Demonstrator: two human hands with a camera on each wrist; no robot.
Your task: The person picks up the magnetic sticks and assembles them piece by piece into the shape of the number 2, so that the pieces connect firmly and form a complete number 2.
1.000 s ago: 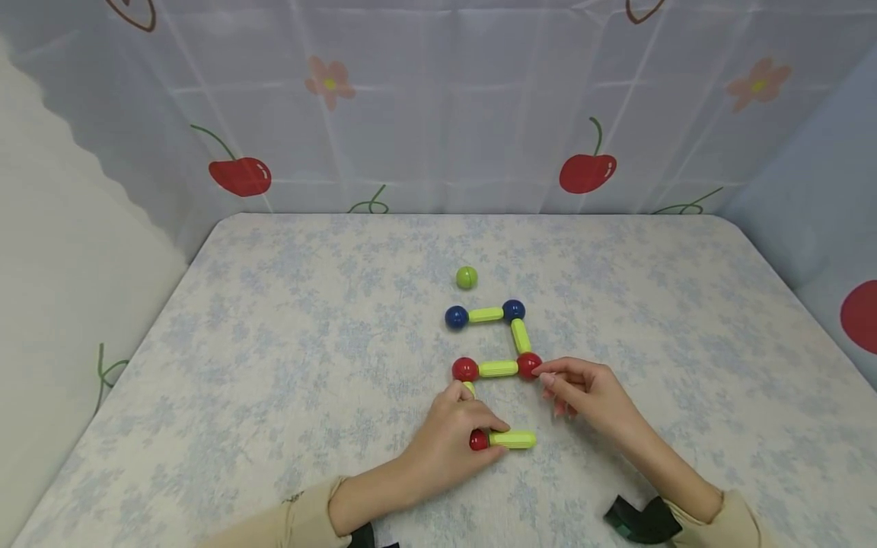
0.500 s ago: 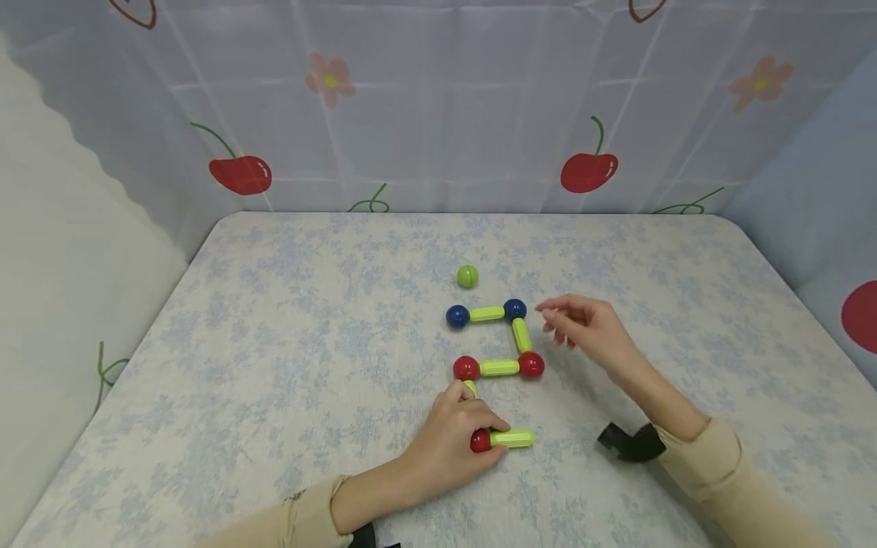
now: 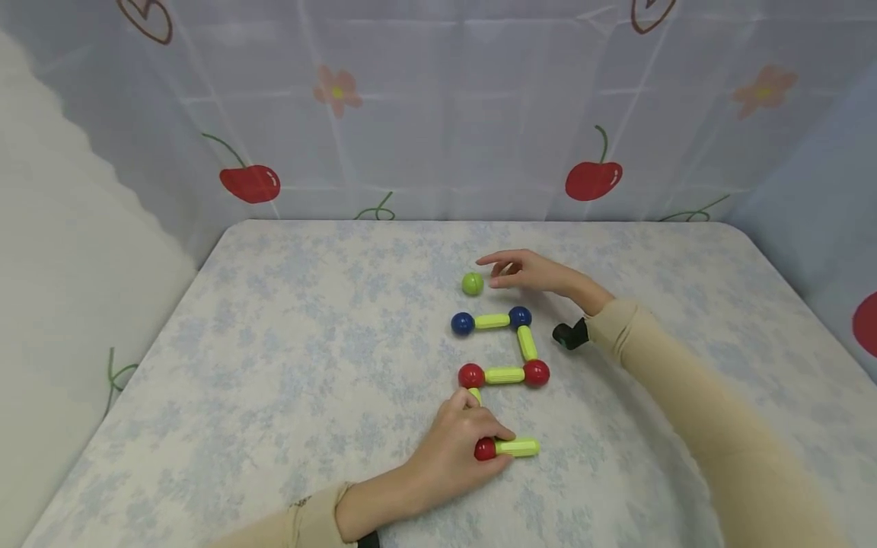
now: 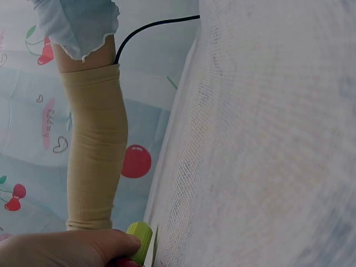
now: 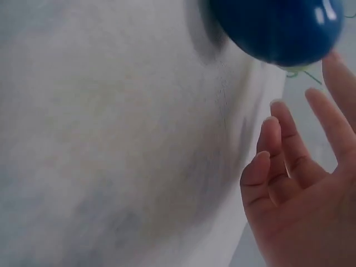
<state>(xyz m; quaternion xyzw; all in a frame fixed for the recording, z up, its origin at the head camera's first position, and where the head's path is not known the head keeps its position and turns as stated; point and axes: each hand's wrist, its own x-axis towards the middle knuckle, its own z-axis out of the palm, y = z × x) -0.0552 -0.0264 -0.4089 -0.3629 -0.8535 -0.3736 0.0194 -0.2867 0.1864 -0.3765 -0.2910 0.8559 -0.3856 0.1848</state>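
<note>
A zigzag chain of yellow-green toy rods and balls lies on the table. Its far part has two blue balls (image 3: 463,323) joined by a rod (image 3: 492,321); two red balls (image 3: 537,373) with another rod (image 3: 504,375) form the middle. My left hand (image 3: 452,449) pinches the nearest rod (image 3: 519,447) where it meets a third red ball (image 3: 485,449), and partly covers the rod (image 3: 475,396) behind. Beyond the chain sits a loose green ball (image 3: 472,284). My right hand (image 3: 527,272) hovers just right of it, fingers parted, holding nothing. A blue ball (image 5: 278,28) looms large in the right wrist view.
A pale floral cloth covers the table (image 3: 329,342). Behind stands a curtain (image 3: 438,114) printed with cherries and flowers. The right sleeve (image 3: 699,411) stretches over the table's right side. A black cable (image 4: 156,25) shows in the left wrist view.
My right hand has left the middle red ball, passing the blue ball to reach beside the green ball. My left hand keeps its place on the near rod.
</note>
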